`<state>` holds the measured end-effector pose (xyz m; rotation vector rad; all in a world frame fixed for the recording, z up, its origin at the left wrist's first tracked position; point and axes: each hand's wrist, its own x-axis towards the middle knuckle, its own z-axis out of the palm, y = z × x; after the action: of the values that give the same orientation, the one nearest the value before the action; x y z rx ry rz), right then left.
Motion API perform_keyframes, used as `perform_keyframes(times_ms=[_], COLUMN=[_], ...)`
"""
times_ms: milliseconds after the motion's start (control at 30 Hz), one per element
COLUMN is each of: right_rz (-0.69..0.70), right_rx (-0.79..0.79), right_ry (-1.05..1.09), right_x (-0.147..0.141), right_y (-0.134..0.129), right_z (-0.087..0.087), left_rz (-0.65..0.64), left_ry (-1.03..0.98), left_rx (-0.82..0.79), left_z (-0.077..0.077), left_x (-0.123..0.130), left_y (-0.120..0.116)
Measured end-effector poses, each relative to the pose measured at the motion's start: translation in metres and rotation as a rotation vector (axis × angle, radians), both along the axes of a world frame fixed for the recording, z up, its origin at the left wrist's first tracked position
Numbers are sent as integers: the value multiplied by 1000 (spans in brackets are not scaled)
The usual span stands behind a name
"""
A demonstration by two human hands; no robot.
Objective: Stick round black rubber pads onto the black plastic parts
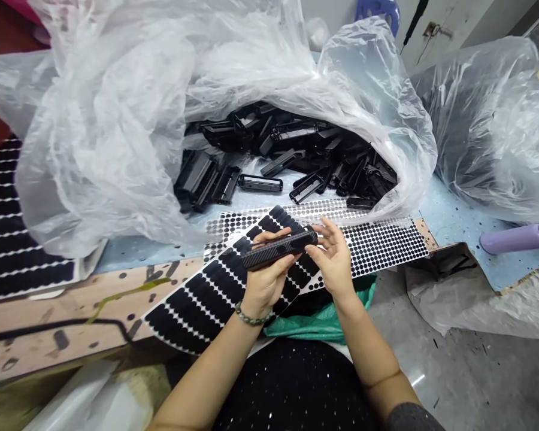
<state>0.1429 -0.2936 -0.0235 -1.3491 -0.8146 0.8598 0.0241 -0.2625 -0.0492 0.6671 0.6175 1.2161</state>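
Observation:
My left hand [269, 281] is wrapped round a long black plastic casing [281, 248] with a carbon-fibre-like pattern on its upper face. The casing is tilted, its right end higher. At that right end my right hand [333, 254] is closed, with thumb and fingers on the casing's tip. Whether a small dot is pinched there too, I cannot make out. Under my hands lies a sheet of black strip-shaped stickers [215, 296]. A white sheet of small round black dots [386, 245] extends to the right beneath it.
Behind my hands, a large clear plastic bag [112, 120] gapes open around a heap of black casings [296, 143]. Another plastic bag [489, 131] and a purple bottle [516, 238] are on the right. More strip stickers [13, 233] lie at left, near a black cable [54, 327].

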Motion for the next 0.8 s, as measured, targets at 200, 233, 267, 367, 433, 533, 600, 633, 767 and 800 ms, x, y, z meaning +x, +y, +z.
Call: perform_keyframes(times_ms=[200, 233, 267, 367, 433, 533, 600, 633, 767, 800], right_rz=[1, -34, -71, -141, -49, 312, 381, 329, 56, 31], right_rx=[-61, -72, -80, -85, -95, -149, -174, -184, -274, -312], right_ry=[115, 119, 126, 112, 14, -231, -374, -433, -639, -682], right_x=[2, 5, 9, 31, 47, 66, 73, 75, 80, 80], right_y=[3, 2, 0, -13, -28, -48, -53, -52, -29, -21], right_z=[-3, -5, -8, -13, -13, -12, -15, -18, -39, -44], left_rz=[-29, -53, -109, -394, -451, -63, 82, 108, 127, 145], left_ry=[44, 81, 128, 326, 492, 752, 903, 973, 1056, 1058], left_rx=[30, 67, 121, 321, 407, 449, 485, 494, 501, 507], left_z=[-1, -2, -2, -6, -9, -17, -24, -26, -27, -25], left_x=[2, 0, -3, -18, -26, -25, -17, -11, 1, 0], left_y=[-6, -5, -2, 22, 52, 107, 139, 151, 171, 171])
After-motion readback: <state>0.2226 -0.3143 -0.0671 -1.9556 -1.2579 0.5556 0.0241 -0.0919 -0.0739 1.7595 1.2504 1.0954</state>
